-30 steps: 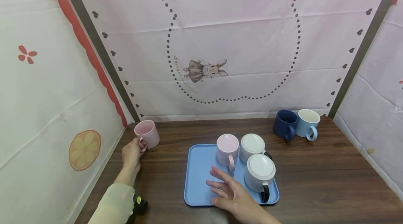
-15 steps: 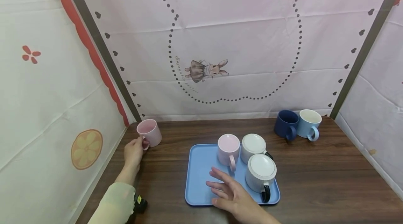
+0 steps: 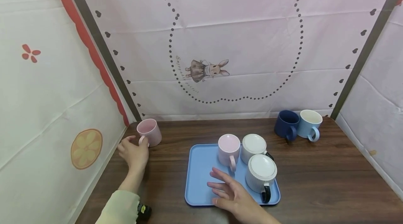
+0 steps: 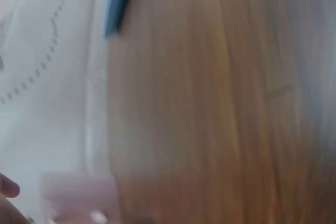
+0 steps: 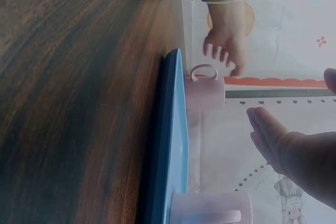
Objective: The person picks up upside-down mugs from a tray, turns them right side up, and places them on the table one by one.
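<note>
At the back left, a pink mug stands upright, its handle toward me. My left hand is beside that handle with its fingers loosely spread; in the right wrist view a gap shows between the left hand and the pink mug. The left wrist view is blurred, catching only part of the pink mug and a fingertip. Over the front of a blue tray, my right hand hovers with fingers extended, holding nothing. Nearest to it on the tray is an upside-down light pink mug.
Two upside-down white mugs with black handles, one behind and one in front, fill the tray's right side. Upright at the back right stand a dark blue mug and a light blue mug. Printed cloth walls border the wooden table.
My left hand has let go of the pink mug's handle and its fingers have spread. The mug shows little movement. My right hand stays about where it was over the tray.
</note>
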Action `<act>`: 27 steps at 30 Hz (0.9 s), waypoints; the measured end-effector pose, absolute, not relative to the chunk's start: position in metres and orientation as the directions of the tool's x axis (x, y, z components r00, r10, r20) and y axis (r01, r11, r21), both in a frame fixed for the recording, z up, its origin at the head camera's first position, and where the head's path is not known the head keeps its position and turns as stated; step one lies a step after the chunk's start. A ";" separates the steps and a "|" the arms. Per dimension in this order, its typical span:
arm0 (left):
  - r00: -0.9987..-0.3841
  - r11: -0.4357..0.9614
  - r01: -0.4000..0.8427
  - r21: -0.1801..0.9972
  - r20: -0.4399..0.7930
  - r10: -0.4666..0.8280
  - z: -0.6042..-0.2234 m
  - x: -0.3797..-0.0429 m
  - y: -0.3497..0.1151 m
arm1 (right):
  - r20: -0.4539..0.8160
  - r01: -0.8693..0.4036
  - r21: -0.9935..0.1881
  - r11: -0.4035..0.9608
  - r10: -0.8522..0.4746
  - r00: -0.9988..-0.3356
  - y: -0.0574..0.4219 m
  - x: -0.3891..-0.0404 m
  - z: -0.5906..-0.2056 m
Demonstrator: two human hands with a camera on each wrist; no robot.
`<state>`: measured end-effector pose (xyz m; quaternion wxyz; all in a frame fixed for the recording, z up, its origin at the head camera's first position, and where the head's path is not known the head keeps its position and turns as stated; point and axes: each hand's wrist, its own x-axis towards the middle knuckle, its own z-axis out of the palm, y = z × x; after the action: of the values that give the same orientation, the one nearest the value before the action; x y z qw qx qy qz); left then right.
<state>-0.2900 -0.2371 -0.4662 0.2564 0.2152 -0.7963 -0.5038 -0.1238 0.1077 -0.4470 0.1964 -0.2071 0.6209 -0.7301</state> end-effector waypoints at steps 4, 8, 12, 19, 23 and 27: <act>-0.803 0.410 -0.020 0.912 0.229 -0.550 -0.451 -0.275 -0.212 | 0.096 -0.037 -0.992 -0.125 -0.511 -0.854 0.109 -0.123 -0.447; -0.875 0.369 0.024 0.929 0.198 -0.441 -0.442 -0.261 -0.187 | 0.104 -0.068 -0.993 -0.093 -0.465 -0.879 0.109 -0.121 -0.446; -0.939 0.298 0.023 0.954 0.123 -0.322 -0.437 -0.247 -0.166 | 0.054 -0.036 -0.998 -0.055 -0.392 -0.918 0.107 -0.119 -0.445; -0.992 0.234 0.004 0.972 0.034 -0.124 -0.433 -0.223 -0.131 | 0.032 -0.024 -0.999 -0.043 -0.215 -0.976 0.103 -0.114 -0.443; -0.999 0.248 0.008 0.969 0.018 -0.037 -0.434 -0.211 -0.113 | 0.061 -0.064 -0.998 0.021 -0.118 -0.991 0.100 -0.112 -0.444; -1.000 0.256 0.009 0.967 0.004 0.021 -0.433 -0.200 -0.097 | 0.109 -0.116 -0.991 0.073 -0.084 -0.990 0.099 -0.112 -0.445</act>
<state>-0.1999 -0.0973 -0.4333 -0.0048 -0.0094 -0.7925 -0.6098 -0.1117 0.0991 -0.4454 -0.0116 -0.0683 0.7325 -0.6772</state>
